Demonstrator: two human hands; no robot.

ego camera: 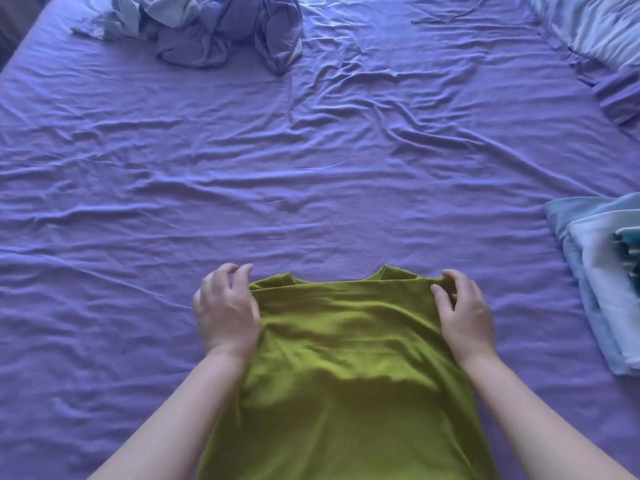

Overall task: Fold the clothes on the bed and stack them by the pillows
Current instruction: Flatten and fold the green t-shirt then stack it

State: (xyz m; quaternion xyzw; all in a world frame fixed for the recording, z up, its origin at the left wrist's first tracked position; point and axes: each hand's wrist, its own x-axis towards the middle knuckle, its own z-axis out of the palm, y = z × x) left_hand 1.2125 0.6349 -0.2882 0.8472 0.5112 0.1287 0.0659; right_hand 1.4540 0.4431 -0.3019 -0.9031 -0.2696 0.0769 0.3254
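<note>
A green shirt (346, 368) lies on the purple bed sheet (311, 174) right in front of me, its lower part folded up so a doubled edge sits just below the neckline. My left hand (225, 306) curls over the top left corner of that fold and holds it. At the top right corner, my right hand (464, 313) pinches the fabric between thumb and fingers. Both forearms run along the shirt's sides.
A crumpled heap of lilac and pale blue clothes (214, 32) lies at the far left of the bed. A striped pillow (595, 26) is at the far right, with a purple cloth (620, 95) below it. Folded pale blue garments (602, 282) are stacked at the right edge.
</note>
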